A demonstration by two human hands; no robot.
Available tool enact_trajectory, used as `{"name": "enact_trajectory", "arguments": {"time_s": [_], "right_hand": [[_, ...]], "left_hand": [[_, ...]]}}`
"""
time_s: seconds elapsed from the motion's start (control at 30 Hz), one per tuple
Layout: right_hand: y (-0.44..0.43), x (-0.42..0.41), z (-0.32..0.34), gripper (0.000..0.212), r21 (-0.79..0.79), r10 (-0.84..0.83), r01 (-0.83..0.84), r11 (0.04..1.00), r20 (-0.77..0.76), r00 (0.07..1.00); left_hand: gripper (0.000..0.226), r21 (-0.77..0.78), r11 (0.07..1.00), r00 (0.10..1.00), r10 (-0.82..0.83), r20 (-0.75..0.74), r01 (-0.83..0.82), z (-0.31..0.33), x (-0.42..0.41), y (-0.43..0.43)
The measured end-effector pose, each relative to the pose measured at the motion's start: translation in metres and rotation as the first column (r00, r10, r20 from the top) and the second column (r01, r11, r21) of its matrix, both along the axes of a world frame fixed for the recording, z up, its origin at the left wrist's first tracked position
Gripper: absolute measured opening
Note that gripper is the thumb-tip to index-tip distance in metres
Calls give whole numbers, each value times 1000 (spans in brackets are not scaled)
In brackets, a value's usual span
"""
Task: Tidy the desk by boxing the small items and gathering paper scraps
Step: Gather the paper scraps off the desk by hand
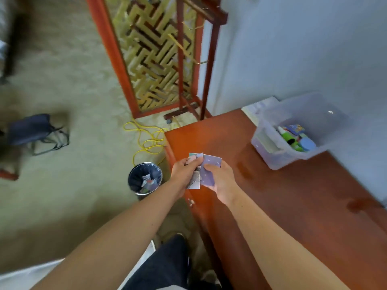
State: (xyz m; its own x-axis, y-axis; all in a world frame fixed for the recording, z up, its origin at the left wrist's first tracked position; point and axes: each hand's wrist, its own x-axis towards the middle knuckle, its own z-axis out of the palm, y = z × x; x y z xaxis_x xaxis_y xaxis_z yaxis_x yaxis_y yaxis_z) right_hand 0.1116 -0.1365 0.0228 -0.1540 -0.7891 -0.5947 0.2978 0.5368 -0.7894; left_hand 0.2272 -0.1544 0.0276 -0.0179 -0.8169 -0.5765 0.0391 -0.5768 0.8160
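Paper scraps (207, 177) in pinch of left hand (184, 171) and right hand (222, 182) over desk (272, 206) edge, bin (144, 164) nearby

We see both arms bare up to the frame's edge — left arm (125, 227), right arm (272, 237); the left hand (184, 172) and right hand (222, 181) are bare as well; below them, one leg in plain dark trousers (167, 266).

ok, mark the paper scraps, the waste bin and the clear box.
paper scraps (212, 160): head view, upper part of the purple piece.
waste bin (137, 175): head view, inner wall.
clear box (291, 159): head view, near wall.
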Motion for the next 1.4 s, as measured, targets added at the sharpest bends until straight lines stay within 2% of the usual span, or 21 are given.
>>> {"name": "enact_trajectory", "arguments": {"time_s": [0.07,0.17,0.3,0.37,0.43,0.63,0.7,0.83,1.0,1.1,1.2,1.4], "right_hand": [[-15,22,-6,36,31,49,-50,998,9,999],[-47,59,-14,23,66,134,-135,989,21,991],[-99,110,-46,44,121,217,-212,970,-30,976],[-123,135,-58,37,166,275,-269,949,-16,961],[-149,159,-70,22,196,317,-311,930,3,948],[-219,228,-143,27,269,395,-383,884,13,919],[-237,241,-177,29,306,411,-393,867,7,912],[-257,255,-250,49,391,425,-380,838,-31,905],[-267,258,-335,54,527,404,-347,776,7,915],[-269,264,-381,38,573,418,-339,746,-7,909],[-269,266,-424,43,601,446,-342,722,-27,894],[-266,267,-478,41,652,476,-328,684,-57,878]], "left_hand": [[35,31,996,997,78,-16,-78,-8,23,-7],[32,75,982,983,178,-38,-175,-22,58,-30],[35,133,958,967,254,22,-255,-54,105,-69],[32,166,942,957,286,50,-291,-71,128,-89],[25,198,921,942,327,69,-334,-86,152,-110],[23,244,866,899,408,159,-436,-153,214,-168],[25,260,860,897,405,179,-440,-184,226,-184],[30,299,849,898,384,216,-435,-253,238,-202],[33,400,832,923,341,179,-384,-330,243,-206],[40,453,814,931,323,168,-364,-377,248,-204],[38,487,804,940,287,186,-342,-421,254,-203],[32,557,748,924,370,101,-361,-476,260,-194]]}}
